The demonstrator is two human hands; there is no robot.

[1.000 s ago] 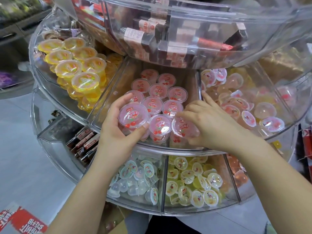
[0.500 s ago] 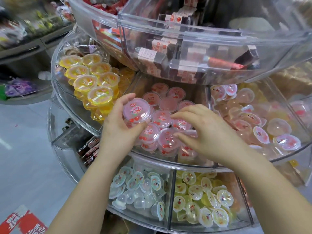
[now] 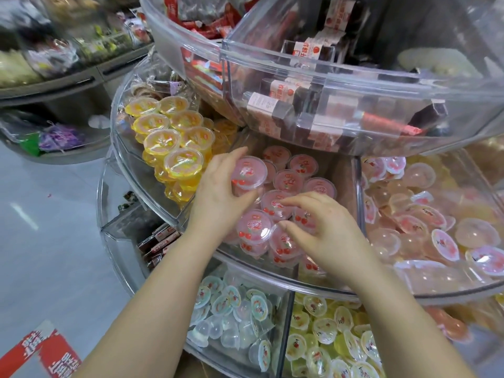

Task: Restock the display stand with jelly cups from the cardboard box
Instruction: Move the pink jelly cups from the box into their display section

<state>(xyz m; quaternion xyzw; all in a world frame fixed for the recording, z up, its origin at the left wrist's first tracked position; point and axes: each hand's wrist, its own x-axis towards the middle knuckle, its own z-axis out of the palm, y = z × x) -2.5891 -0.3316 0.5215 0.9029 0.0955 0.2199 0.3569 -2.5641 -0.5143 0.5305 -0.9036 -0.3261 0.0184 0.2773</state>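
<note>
A: What are the hands doing in the head view?

B: The left hand (image 3: 218, 192) grasps a pink jelly cup (image 3: 248, 172), fingers curled over its far rim and thumb under its near edge, holding it above the other pink cups (image 3: 289, 181) in the middle compartment of the display stand (image 3: 272, 276). The right hand (image 3: 324, 230) is released, its fingers spread and fairly straight, fingertips resting on the lids of the near cups in that same compartment.

A: And the rest of the stand?

B: It is clear plastic, in round tiers. On the same tier, yellow jelly cups (image 3: 169, 137) sit stacked in the compartment to the left, and small pale pink cups (image 3: 425, 219) lie jumbled in the one to the right. The tier above holds wrapped bars (image 3: 286, 105). The tier below holds small clear cups (image 3: 231, 317) on the left and small yellow ones (image 3: 332, 334) on the right.

A: The floor?

B: A red printed piece (image 3: 41, 353) lies at the near left; whether it is the box cannot be told.
</note>
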